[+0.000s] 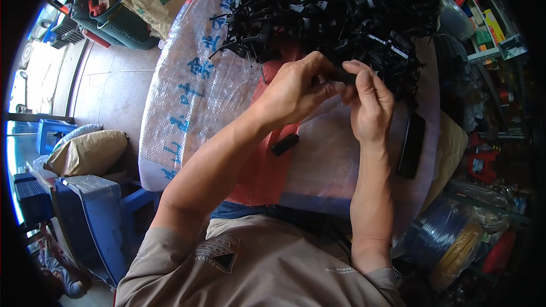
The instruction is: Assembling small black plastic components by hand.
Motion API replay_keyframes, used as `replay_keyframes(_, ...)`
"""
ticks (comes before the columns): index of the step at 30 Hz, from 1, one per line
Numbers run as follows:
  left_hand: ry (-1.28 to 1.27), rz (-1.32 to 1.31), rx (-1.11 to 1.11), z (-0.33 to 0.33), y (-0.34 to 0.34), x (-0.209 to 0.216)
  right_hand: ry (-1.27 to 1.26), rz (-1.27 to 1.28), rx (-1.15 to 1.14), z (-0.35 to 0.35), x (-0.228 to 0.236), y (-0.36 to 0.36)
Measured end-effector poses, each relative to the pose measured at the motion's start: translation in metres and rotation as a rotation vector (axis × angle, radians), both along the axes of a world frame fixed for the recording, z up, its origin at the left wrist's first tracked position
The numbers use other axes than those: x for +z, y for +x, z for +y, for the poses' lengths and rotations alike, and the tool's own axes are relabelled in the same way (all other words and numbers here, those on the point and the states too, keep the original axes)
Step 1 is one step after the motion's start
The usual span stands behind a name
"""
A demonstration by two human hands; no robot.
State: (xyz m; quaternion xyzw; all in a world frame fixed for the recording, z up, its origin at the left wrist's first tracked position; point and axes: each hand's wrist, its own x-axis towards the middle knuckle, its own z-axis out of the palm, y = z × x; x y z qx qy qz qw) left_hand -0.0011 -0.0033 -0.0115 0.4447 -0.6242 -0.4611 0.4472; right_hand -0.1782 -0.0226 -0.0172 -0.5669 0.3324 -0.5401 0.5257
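Over the middle of the table, my left hand [301, 88] and my right hand [369, 99] meet with fingertips pinched on a small black plastic part [343, 76]. Fingers cover most of it, so its exact shape does not show. Just beyond them rises a large heap of black plastic parts [335, 17]. A single short black piece [285, 144] lies by itself on the red stripe of the woven plastic sheet [318, 173], nearer to me than my hands.
A dark flat phone-like slab [410, 145] rests at the table's right edge. To the left stand a blue plastic bin [96, 216], a full sack [91, 152] and a dark basket [116, 20]. Crowded shelves [495, 34] and wrapped coils [443, 233] line the right side. Another person [60, 267] appears at lower left.
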Motion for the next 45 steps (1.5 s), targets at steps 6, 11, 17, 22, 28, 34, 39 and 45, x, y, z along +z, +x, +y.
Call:
replay_keyframes(6,0.119,0.178,-0.246,0.001,0.015,0.021,0.016,-0.047,0.03,0.001,0.004,-0.004)
replay_keyframes(11,0.044,0.203,-0.161,0.003,0.004,0.012,-0.066,0.057,0.035,0.002,0.005,-0.006)
replay_keyframes(17,-0.001,0.135,-0.016,0.004,-0.004,0.003,-0.144,0.172,0.04,-0.001,-0.001,-0.004)
replay_keyframes(22,0.011,0.188,0.01,0.004,-0.006,0.004,-0.019,0.139,0.085,0.0,-0.005,-0.002)
replay_keyframes(28,-0.187,-0.068,0.137,0.004,-0.005,-0.001,-0.045,0.062,0.132,0.0,-0.009,0.002)
replay_keyframes(34,-0.296,-0.033,0.141,0.004,-0.012,0.0,-0.053,-0.024,0.141,-0.002,-0.011,-0.001)
replay_keyframes(39,-0.338,-0.137,0.189,0.008,-0.013,0.004,-0.033,-0.036,0.118,-0.002,-0.008,0.001)
replay_keyframes(45,0.401,0.625,-0.022,0.001,-0.004,0.004,0.132,0.066,0.165,0.003,0.001,-0.01)
